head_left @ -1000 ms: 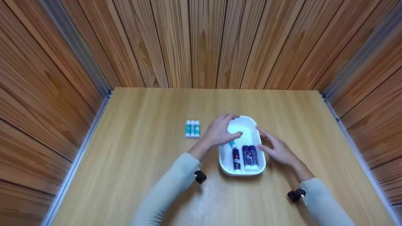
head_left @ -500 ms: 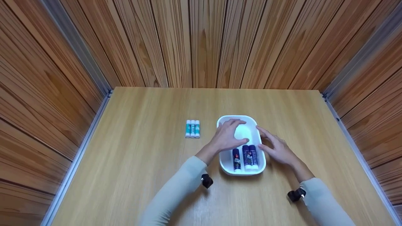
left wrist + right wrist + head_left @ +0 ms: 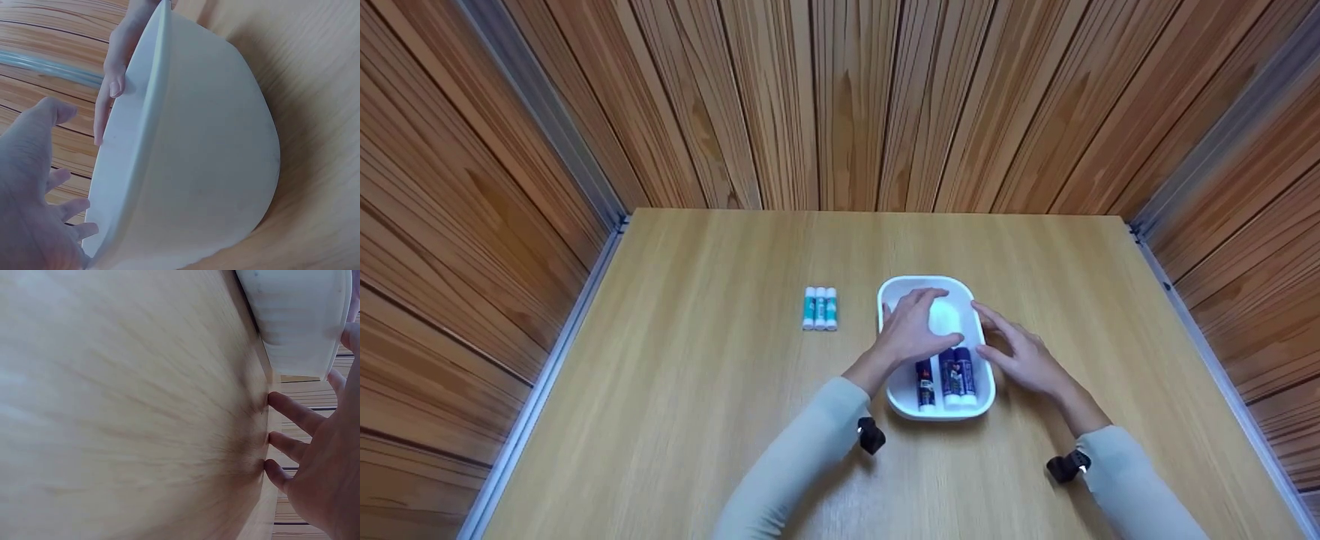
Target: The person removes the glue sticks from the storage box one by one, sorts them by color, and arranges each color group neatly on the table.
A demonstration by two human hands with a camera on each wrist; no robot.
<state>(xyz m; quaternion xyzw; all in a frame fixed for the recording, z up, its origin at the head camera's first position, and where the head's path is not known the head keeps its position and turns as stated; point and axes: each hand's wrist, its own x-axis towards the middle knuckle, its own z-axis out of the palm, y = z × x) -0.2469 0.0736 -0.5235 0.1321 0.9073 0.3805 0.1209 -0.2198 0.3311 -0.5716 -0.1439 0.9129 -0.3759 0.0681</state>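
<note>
A white plastic basin (image 3: 891, 289) sits on the table, with three purple glue sticks (image 3: 957, 375) lying in its near half. My left hand (image 3: 911, 334) hovers over the basin, thumb and fingers spread apart, covering part of the inside. In the left wrist view, the left hand (image 3: 34, 185) shows nothing between its thumb and fingers, beside the basin's rim (image 3: 149, 124). At the basin's right side, my right hand (image 3: 1020, 356) has its thumb and index fingertip at the rim. The right wrist view shows the other fingers (image 3: 295, 413) of that hand reaching down by the table.
Three white and teal glue sticks (image 3: 820, 308) lie side by side on the wooden table (image 3: 697, 337), left of the basin. Wood-panelled walls (image 3: 847, 105) stand behind and on both sides. Each wrist carries a small black camera (image 3: 871, 436).
My left hand has moved right, from the basin's left rim to over its inside, now hiding the teal glue stick seen there earlier. The right hand and basin stay in place.
</note>
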